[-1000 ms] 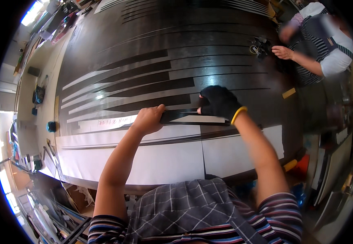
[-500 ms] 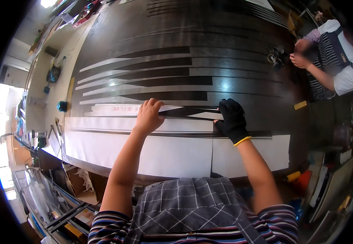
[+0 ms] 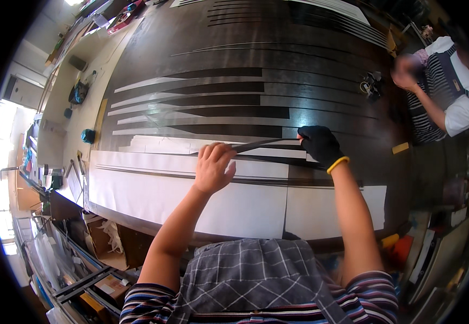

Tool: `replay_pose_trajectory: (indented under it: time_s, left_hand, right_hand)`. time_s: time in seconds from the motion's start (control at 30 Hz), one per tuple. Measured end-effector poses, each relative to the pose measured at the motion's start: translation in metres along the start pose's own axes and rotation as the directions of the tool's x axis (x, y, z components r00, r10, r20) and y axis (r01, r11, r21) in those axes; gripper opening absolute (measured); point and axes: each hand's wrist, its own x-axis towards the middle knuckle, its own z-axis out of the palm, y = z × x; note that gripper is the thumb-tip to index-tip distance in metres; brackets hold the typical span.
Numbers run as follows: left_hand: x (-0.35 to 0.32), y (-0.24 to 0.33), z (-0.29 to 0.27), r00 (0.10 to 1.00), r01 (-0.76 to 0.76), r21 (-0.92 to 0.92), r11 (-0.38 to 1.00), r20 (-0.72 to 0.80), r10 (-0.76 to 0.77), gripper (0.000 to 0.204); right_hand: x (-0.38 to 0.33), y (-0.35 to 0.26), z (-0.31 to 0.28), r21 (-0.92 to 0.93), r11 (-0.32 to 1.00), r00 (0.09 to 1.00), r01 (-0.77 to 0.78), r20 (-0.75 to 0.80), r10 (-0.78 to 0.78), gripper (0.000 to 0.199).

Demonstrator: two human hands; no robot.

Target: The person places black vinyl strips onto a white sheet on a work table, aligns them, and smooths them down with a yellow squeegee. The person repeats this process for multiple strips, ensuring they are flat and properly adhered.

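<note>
A narrow dark strip (image 3: 264, 143) stretches between my two hands, slightly raised off the table. Its right end is pinched in my right hand (image 3: 322, 147), which wears a black fingerless glove with a yellow cuff. My bare left hand (image 3: 214, 166) closes on the strip's other end, its fingers bent over and hiding part of it. Beneath lie narrow white strips (image 3: 161, 143). Nearer to me, large white sheets (image 3: 229, 201) cover the table edge, with thin dark strips (image 3: 256, 180) lying across them.
Several long dark-and-white strips (image 3: 229, 112) lie in rows on the dark table (image 3: 153, 56). More thin strips (image 3: 234, 21) are at the far side. A dark clustered object (image 3: 371, 85) sits near another person (image 3: 434, 92) at the right. A cardboard box (image 3: 105, 240) stands below the left edge.
My right hand has moved up and to the right, lifting the dark strip. My left hand has shifted right and a little nearer to me. The view has shifted slightly.
</note>
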Motion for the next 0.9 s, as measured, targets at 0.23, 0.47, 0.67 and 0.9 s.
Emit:
replay_pose_trajectory:
  time_s: [0.23,0.47,0.67,0.9]
  left_hand:
    - [0.022,-0.008,0.01,0.853,0.104,0.031,0.994,0.512,-0.105,0.032]
    - [0.047,-0.024,0.022,0.714,0.145,0.197,0.97,0.658,-0.24,0.04]
    - [0.037,-0.023,0.021,0.786,0.157,0.102,0.982,0.589,-0.187,0.029]
    - [0.01,-0.007,0.019,0.867,0.191,0.089,0.978,0.453,-0.21,0.025]
  right_hand:
    - [0.018,0.022,-0.006,-0.197,0.973,0.969,-0.122,0.19,0.16,0.016]
    - [0.029,0.02,0.001,-0.412,0.911,0.977,-0.015,0.188,0.101,0.015]
    - [0.031,0.019,0.008,-0.528,0.847,0.97,0.065,0.234,0.071,0.017]
    - [0.015,0.001,0.02,-0.484,0.855,0.949,0.185,0.313,-0.028,0.019]
